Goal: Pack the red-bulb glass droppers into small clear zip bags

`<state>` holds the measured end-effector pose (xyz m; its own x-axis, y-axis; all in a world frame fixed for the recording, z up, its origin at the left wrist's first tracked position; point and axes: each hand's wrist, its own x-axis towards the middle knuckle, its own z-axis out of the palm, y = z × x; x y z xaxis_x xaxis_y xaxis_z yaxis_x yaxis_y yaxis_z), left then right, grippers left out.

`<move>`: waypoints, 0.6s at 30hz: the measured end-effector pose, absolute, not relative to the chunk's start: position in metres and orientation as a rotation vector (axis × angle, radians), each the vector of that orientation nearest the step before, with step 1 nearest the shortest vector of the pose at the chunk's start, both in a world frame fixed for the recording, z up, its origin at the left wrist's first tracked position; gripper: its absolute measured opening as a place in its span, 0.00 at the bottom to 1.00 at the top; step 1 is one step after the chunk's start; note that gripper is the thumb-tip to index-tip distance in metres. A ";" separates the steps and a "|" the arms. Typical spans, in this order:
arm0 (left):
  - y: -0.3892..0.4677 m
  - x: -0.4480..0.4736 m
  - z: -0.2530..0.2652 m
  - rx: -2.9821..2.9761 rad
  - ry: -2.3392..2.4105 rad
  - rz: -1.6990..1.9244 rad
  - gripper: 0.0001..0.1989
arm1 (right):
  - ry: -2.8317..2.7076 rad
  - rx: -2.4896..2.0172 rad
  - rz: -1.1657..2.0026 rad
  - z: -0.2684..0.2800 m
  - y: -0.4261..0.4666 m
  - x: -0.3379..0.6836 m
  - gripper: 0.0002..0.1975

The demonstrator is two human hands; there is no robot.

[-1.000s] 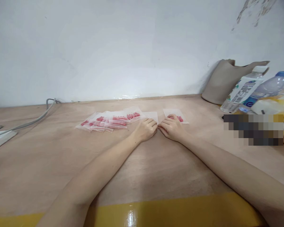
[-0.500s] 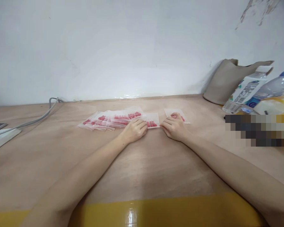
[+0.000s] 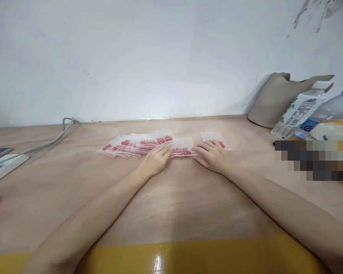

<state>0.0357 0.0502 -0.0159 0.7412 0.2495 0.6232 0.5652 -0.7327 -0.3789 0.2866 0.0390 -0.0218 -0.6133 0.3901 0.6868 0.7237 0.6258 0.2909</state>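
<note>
A small clear plastic bag [image 3: 183, 144] with several red pieces along its lower edge lies flat between my hands. At the bag's left corner rests my left hand [image 3: 156, 160], its fingers stretched forward over the edge of the bag pile. My right hand [image 3: 213, 156] is open at the bag's right corner, with thumb and fingers apart. Beyond its fingertips lies another clear bag [image 3: 214, 136] of red pieces, partly covered by the hand. To the left, a fanned pile of similar bags [image 3: 131, 144] overlaps on the table.
A grey-brown container [image 3: 267, 101] leans near the wall at right. Beside it are a labelled bottle [image 3: 298, 110] and a blue-capped bottle [image 3: 335, 104]. At left, a grey cable [image 3: 50, 142] runs to a phone-like object [image 3: 0, 153]. Yellow tape [image 3: 131, 255] lines the front edge.
My hands have loosened at the middle bag's lower corners. The left hand has shifted left, and the right thumb and fingers have spread. More of the middle bag's red pieces shows.
</note>
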 end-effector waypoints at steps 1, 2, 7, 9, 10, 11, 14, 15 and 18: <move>0.049 0.037 -0.015 -2.383 -0.600 -0.739 0.12 | -2.280 -0.865 -0.751 -0.023 0.038 0.285 0.09; 0.048 0.038 -0.015 -2.392 -0.583 -0.734 0.12 | -2.290 -0.860 -0.755 -0.023 0.038 0.283 0.08; 0.047 0.044 -0.011 -2.345 -0.713 -0.762 0.11 | -2.261 -0.866 -0.928 -0.021 0.042 0.283 0.12; 0.052 0.047 -0.011 -2.265 -0.935 -0.722 0.14 | -2.210 -0.858 -1.008 -0.016 0.047 0.293 0.12; 0.056 0.048 -0.012 -2.229 -1.038 -0.688 0.15 | -2.175 -0.859 -1.031 -0.014 0.050 0.300 0.12; 0.060 0.050 -0.012 -2.204 -1.122 -0.655 0.16 | -2.139 -0.872 -1.044 -0.013 0.053 0.308 0.11; 0.074 0.056 -0.016 -2.178 -1.243 -0.616 0.14 | -2.059 -0.976 -1.008 -0.015 0.063 0.335 0.09; 0.078 0.058 -0.018 -2.177 -1.264 -0.616 0.12 | -2.058 -1.015 -0.965 -0.017 0.065 0.344 0.09; 0.090 0.060 -0.021 -2.217 -1.310 -0.595 0.09 | -2.092 -1.118 -0.784 -0.022 0.066 0.367 0.07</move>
<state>0.0605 0.0897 -0.0211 0.4434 0.6729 0.5921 0.8885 -0.4168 -0.1918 0.3667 0.0661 -0.0223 -0.4397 0.4860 0.7553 0.8628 0.4621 0.2049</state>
